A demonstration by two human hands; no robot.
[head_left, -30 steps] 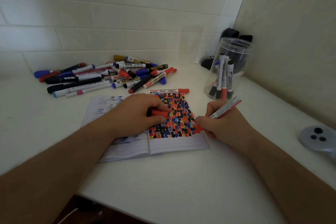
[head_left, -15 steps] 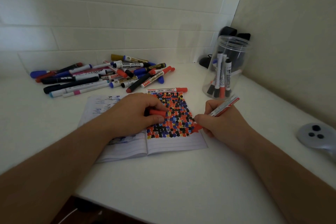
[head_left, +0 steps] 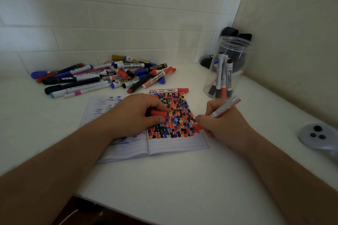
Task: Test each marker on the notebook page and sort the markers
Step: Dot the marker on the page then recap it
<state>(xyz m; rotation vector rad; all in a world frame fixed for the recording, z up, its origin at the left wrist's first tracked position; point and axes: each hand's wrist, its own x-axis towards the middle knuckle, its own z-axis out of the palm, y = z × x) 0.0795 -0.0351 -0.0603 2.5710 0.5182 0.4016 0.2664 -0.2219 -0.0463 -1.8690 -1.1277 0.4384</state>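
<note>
An open notebook lies on the white table, its right page covered with red, black, blue and yellow blotches. My right hand grips a red marker with its tip down at the page's right edge, beside a fresh red mark. My left hand rests on the notebook and pinches the red cap. A pile of markers lies behind the notebook at the left. One red capped marker lies along the notebook's top edge.
A clear plastic jar with several markers upright in it stands at the back right near the wall corner. Dark objects sit behind it. A grey round device lies at the right. The table's front edge runs near my forearms.
Both hands keep their places on the page; the red mark under the marker tip has grown slightly. The view shifted a little.
</note>
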